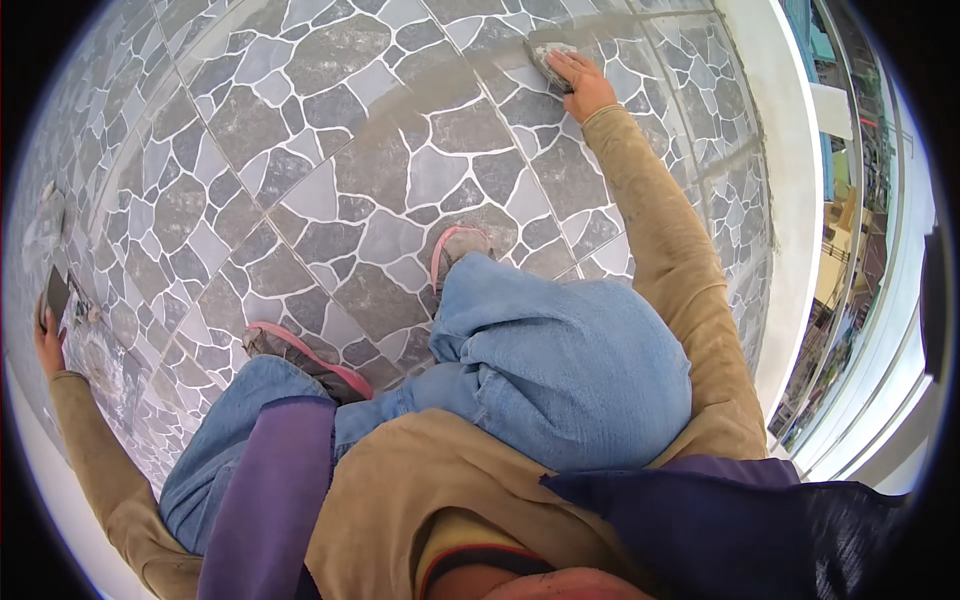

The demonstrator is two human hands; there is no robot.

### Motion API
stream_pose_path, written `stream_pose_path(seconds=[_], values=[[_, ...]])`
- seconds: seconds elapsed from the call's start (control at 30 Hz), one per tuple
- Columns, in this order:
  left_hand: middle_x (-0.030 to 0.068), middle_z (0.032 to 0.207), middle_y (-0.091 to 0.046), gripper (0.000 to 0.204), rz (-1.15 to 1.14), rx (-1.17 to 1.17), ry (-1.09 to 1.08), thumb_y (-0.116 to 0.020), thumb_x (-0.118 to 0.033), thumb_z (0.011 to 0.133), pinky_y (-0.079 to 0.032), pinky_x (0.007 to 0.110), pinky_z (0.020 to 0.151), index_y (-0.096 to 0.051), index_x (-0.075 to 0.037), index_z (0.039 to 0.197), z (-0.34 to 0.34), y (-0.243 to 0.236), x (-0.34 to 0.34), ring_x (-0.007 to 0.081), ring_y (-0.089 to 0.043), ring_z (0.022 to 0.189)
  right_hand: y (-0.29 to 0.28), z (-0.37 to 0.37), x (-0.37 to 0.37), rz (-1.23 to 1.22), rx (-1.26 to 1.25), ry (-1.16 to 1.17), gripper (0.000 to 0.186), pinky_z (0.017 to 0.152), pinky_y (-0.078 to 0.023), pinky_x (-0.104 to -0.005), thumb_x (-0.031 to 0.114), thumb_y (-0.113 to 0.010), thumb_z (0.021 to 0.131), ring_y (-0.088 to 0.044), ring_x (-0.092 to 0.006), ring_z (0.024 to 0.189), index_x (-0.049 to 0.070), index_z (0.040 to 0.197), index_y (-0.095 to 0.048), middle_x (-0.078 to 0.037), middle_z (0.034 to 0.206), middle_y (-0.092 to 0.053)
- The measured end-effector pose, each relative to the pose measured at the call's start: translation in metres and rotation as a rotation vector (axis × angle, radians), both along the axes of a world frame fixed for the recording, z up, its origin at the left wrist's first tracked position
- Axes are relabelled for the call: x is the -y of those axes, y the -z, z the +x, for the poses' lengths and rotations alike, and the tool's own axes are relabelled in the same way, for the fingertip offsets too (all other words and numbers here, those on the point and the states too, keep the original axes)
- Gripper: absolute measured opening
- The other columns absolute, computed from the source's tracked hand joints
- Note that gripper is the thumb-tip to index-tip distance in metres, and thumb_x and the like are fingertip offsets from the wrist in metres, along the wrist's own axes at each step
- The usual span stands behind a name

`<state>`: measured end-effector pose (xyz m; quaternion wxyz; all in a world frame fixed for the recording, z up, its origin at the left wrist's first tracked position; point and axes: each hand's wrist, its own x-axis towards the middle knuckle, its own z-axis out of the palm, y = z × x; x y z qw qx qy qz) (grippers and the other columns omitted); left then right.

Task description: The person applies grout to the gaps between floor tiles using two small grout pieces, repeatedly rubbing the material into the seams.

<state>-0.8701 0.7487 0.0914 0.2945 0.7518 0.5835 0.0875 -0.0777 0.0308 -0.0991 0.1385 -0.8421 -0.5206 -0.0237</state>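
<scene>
My right hand (585, 82), arm stretched far forward, presses a grey, paste-smeared pad (543, 62) onto the stone-pattern floor tiles (370, 175). From the pad a wet grey smear of paste (435, 88) runs leftward over the tiles and their joints. Out at the far left, my left hand (48, 340) is closed on a dark flat plate (57, 294), which could be a trowel or a scraper. Just beside that plate lies a messy patch of whitish and grey bits (95, 318). The fingers of the left hand are partly hidden.
A white raised edge (796, 200) borders the floor on the right, with railings and buildings beyond it. Between my arms are my bent knees and my grey shoes (465, 245) with pink trim. A pale, cloudy object (45, 215) lies at the far left.
</scene>
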Motion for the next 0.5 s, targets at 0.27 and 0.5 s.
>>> stream_pose_path(seconds=[0.27,0.5], values=[[0.0006,0.140,-0.053,0.052,0.007,-0.123,-0.090,-0.055,-0.043,0.099,-0.046,0.037,0.090,-0.048,-0.022,0.145,-0.048,-0.073,0.063,0.0195,-0.051,0.125,-0.030,0.112,-0.016,-0.319,-0.056,0.366,0.042,0.093,-0.052,-0.0461,0.018,-0.060,0.084,-0.065,-0.0405,0.103,0.015,0.126,-0.063,-0.022,0.112,-0.068],[0.0051,0.139,-0.054,0.046,-0.030,0.258,0.057,-0.055,-0.031,0.102,-0.047,0.034,0.091,-0.049,-0.015,0.145,0.061,0.013,0.158,0.0182,-0.053,0.122,-0.007,0.055,-0.071,-0.445,-0.022,0.501,0.039,0.091,-0.052,-0.0492,0.023,-0.059,0.079,-0.066,-0.0432,0.099,0.008,0.114,-0.067,-0.022,0.105,-0.070]])
